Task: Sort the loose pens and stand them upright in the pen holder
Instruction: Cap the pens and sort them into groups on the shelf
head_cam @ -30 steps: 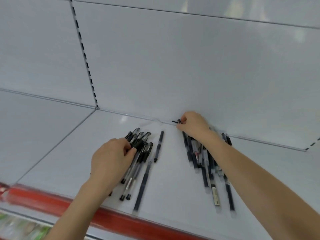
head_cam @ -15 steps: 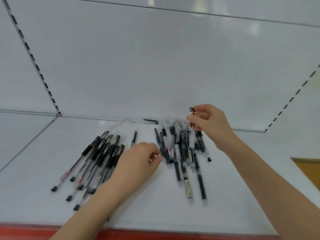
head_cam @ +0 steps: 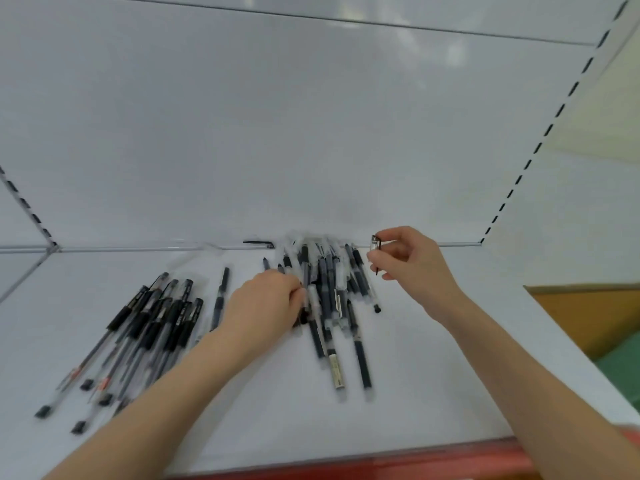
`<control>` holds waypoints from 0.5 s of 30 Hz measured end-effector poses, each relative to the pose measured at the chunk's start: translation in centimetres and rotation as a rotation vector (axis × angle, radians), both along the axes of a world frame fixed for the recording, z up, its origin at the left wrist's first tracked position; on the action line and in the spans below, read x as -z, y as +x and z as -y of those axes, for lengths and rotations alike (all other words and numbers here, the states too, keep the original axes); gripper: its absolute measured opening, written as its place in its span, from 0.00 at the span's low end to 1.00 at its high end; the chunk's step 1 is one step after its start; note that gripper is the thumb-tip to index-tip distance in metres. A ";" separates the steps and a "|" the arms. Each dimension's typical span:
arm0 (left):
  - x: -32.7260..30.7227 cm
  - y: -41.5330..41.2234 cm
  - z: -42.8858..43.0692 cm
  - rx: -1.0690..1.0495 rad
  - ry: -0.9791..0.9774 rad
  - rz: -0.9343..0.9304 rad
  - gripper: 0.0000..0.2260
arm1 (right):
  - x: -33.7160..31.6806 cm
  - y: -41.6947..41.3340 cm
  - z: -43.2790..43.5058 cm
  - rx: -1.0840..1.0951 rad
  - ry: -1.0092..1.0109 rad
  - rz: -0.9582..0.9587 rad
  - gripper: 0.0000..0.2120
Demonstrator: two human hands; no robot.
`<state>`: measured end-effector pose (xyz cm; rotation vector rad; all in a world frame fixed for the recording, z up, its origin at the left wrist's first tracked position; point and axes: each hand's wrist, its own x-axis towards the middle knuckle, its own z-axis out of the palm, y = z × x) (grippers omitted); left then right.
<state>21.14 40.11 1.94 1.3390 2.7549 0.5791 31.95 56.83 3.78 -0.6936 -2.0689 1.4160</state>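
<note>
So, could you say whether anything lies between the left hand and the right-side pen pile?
Nothing visible does: the left hand touches the pen pile directly; the right hand, pinching a clear cap, is beside it.

A white metal shelf (head_cam: 450,393) lies under the left hand (head_cam: 263,303) and the right hand (head_cam: 415,271). A red strip (head_cam: 381,465) edges the shelf on the near side of both hands. Beyond the hands rises a glossy white back panel (head_cam: 311,133), with soft light glare (head_cam: 408,39) high above them. Slotted uprights stand far left of the left hand (head_cam: 27,209) and up right of the right hand (head_cam: 540,143). Further right are a cream wall (head_cam: 616,109), an orange-brown surface (head_cam: 588,313) and a green patch (head_cam: 623,368).
</note>
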 end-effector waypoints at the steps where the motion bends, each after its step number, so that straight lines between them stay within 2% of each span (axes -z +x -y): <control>1: 0.1 -0.1 -0.1 0.003 -0.008 -0.001 0.15 | 0.1 -0.1 0.1 -0.001 0.001 0.004 0.10; 5: 0.5 -0.5 -0.6 -0.005 -0.029 0.005 0.11 | 0.2 -0.3 0.3 -0.015 0.014 0.013 0.11; 12: -0.1 -0.8 0.1 -0.083 -0.084 0.022 0.13 | 0.3 -0.3 0.4 -0.026 0.013 0.026 0.10; 15: -0.2 -1.1 0.4 -0.141 -0.126 0.013 0.11 | 0.2 -0.4 0.6 -0.042 0.015 0.030 0.09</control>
